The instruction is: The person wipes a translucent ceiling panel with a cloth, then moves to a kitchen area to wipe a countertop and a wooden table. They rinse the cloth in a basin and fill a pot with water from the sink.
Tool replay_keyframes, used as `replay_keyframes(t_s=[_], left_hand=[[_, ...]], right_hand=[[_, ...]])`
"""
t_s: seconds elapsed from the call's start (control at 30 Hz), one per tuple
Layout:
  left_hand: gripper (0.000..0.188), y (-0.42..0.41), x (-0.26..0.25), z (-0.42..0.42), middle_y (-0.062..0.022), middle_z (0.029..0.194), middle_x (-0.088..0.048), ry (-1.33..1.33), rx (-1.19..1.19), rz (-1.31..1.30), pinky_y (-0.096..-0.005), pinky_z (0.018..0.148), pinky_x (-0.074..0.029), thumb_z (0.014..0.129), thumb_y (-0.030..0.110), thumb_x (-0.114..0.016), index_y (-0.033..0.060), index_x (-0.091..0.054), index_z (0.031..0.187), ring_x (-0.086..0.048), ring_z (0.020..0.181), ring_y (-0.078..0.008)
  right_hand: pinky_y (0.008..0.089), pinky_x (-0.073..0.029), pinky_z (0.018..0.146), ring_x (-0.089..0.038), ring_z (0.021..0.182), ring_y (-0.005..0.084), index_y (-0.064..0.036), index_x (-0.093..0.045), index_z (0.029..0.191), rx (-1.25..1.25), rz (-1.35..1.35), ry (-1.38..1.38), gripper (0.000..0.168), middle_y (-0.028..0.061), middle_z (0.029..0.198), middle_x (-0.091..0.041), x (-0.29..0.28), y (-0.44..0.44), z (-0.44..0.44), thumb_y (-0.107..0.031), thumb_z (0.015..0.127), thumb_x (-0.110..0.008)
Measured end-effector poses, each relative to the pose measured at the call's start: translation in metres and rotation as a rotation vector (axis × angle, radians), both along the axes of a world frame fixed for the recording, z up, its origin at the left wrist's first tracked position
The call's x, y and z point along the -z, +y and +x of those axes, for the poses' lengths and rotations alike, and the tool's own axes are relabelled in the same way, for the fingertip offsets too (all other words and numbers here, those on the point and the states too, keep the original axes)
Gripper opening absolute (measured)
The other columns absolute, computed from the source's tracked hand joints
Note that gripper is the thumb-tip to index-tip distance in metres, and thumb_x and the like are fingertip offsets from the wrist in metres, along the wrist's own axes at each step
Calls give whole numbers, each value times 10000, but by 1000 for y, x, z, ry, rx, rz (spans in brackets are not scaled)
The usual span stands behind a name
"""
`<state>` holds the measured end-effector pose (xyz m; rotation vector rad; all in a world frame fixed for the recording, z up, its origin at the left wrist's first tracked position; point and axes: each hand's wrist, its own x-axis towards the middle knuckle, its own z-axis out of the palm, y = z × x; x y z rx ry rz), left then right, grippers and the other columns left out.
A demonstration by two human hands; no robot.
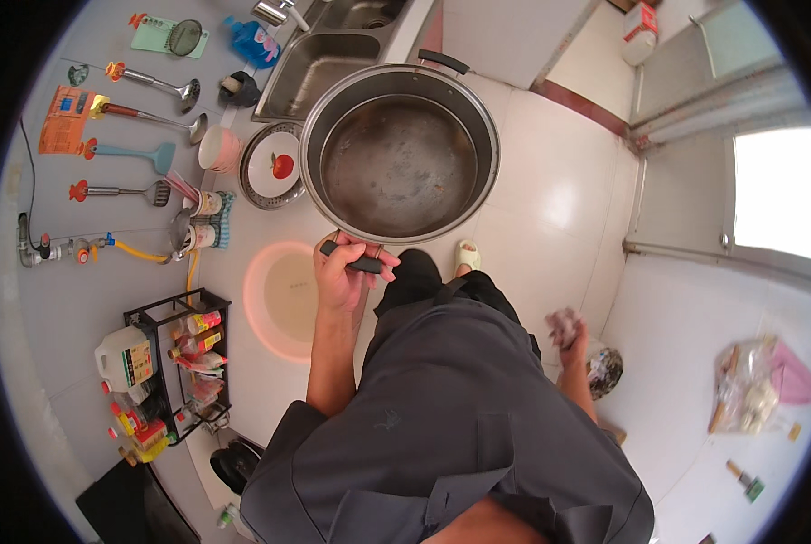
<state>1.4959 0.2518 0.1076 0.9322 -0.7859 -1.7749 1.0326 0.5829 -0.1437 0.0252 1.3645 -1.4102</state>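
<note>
My left hand (341, 275) is closed around the near black handle (361, 265) of a wide stainless-steel pot (399, 163). The pot is held out before me, its open mouth toward me, partly over the counter edge and partly over the floor. Brown stains and small specks mark its inside; whether it holds a little liquid, I cannot tell. Out to my right and low, my right hand (572, 350) grips a crumpled, brownish-pink wad (564, 325), too blurred to name. Below the left forearm, a pink plastic basin (252, 302) stands on the counter.
A double steel sink (324, 64) lies beyond the pot. Left of the pot, a white plate (263, 163) rests in a perforated steel tray (246, 180). Ladles and spatulas (133, 151) hang on the wall above a black bottle rack (174, 370). A waste bin (606, 374) stands near my right hand.
</note>
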Motion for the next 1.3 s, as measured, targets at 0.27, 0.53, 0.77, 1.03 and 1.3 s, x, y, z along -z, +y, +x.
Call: replay_keyframes(t_s=[0.27, 0.53, 0.77, 1.03, 1.3], left_hand=[[302, -119, 12, -37, -237, 829, -739, -18, -265, 166, -266, 437, -496, 912, 203, -556, -38, -668, 1056, -717, 595, -269], [249, -281, 59, -43, -188, 857, -762, 56, -570, 247, -245, 494, -444, 929, 212, -602, -8, -687, 1010, -745, 673, -228], [249, -395, 96, -29, -206, 866, -764, 79, -703, 271, -244, 520, -494, 921, 226, -645, -12, -669, 989, -760, 680, -239], [233, -472, 120, -68, -174, 863, -762, 59, -1027, 356, -258, 509, -438, 914, 227, -634, 19, -671, 1011, -734, 656, -211], [242, -512, 123, -125, -191, 864, -759, 127, -1317, 448, -266, 539, -436, 920, 213, -609, -4, -656, 1019, -738, 671, -221]], right_hand=[[349, -550, 582, -709, 867, 222, -59, -631, 1282, -126, -3, 117, 495, 103, 1173, -724, -52, -351, -131, -455, 1065, -429], [347, -511, 548, -676, 743, 279, -18, -628, 1245, -268, -63, 133, 512, 175, 1067, -735, -63, -536, -58, -442, 1026, -442], [364, -595, 720, -697, 1033, 288, -20, -584, 1358, -541, -179, 472, 429, 161, 1284, -655, -126, -736, -27, -242, 995, -641], [321, -537, 730, -685, 827, 138, 16, -752, 1120, -1079, -445, 1143, 398, 126, 872, -739, -194, -1101, 95, -336, 934, -759], [444, -564, 644, -741, 703, 336, 9, -703, 1053, -1562, -872, 1840, 496, 184, 768, -732, -127, -1428, 288, -468, 921, -722]])
